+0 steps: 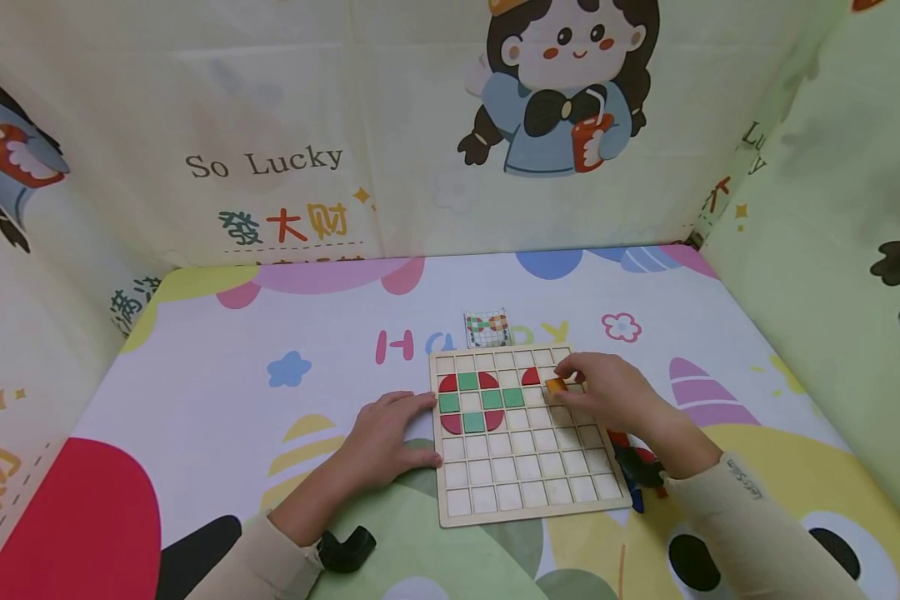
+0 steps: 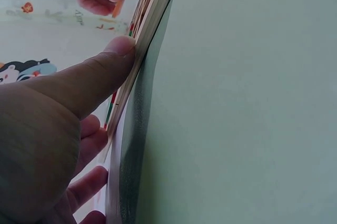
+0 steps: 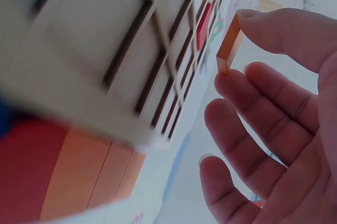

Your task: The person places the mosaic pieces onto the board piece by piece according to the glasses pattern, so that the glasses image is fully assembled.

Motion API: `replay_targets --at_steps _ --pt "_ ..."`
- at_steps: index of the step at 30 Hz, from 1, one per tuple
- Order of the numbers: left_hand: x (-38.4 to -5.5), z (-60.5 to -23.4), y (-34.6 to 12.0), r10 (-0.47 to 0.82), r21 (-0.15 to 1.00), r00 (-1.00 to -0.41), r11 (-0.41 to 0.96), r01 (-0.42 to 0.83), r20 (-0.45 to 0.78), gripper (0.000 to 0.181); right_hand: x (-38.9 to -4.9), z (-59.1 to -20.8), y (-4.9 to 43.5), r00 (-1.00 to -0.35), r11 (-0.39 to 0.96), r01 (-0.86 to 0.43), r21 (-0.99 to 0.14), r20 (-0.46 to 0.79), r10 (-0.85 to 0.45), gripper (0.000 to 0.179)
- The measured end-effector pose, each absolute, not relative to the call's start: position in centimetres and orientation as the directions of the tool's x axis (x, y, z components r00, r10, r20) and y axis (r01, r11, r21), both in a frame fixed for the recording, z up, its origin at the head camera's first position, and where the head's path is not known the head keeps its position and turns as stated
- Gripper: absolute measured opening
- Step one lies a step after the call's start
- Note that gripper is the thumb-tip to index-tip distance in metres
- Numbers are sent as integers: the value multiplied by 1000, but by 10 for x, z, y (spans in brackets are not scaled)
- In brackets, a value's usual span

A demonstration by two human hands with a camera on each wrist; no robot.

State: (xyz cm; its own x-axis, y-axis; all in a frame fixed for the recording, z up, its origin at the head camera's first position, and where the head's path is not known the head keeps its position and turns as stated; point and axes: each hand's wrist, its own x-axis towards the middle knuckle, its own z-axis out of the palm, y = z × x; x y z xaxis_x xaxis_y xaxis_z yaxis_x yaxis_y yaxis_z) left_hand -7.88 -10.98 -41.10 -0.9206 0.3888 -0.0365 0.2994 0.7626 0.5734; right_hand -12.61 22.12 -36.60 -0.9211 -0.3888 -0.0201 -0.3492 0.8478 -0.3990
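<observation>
A pale wooden grid board point(image 1: 506, 473) lies on the printed cloth. My left hand point(image 1: 381, 440) rests at its left side, thumb point(image 2: 108, 71) and fingertips touching the edge. Between thumb and fingertip, my right hand point(image 1: 617, 392) pinches an orange square tile point(image 3: 229, 47), over the board's upper right cells. Green square tiles point(image 1: 491, 400) and red quarter-round tiles point(image 1: 451, 423) fill several cells at upper left. Another red quarter-round tile point(image 1: 531, 377) sits alone in the upper row, left of the orange tile.
Behind the board stands a small pattern card point(image 1: 487, 329) showing a coloured grid. Loose red and blue pieces point(image 1: 636, 492) lie by the board's right edge, partly hidden under my right wrist. Printed cloth walls point(image 1: 405, 125) enclose the table at the back and sides.
</observation>
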Motion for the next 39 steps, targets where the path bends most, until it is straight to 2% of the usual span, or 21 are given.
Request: replay_targets --at_steps 14,28,39 --pt "-80 -413 -111 391 575 -920 760 303 -32 78 -130 -371 197 -905 854 -377 -359 -54 -422 23" --pt "-79 -412 -111 388 576 -921 760 302 -29 78 -128 -375 188 -913 893 -361 -267 -91 -397 23" --pt "-78 -412 -110 387 578 -922 759 300 -30 77 -126 -375 187 -909 891 -369 -266 -95 -405 23"
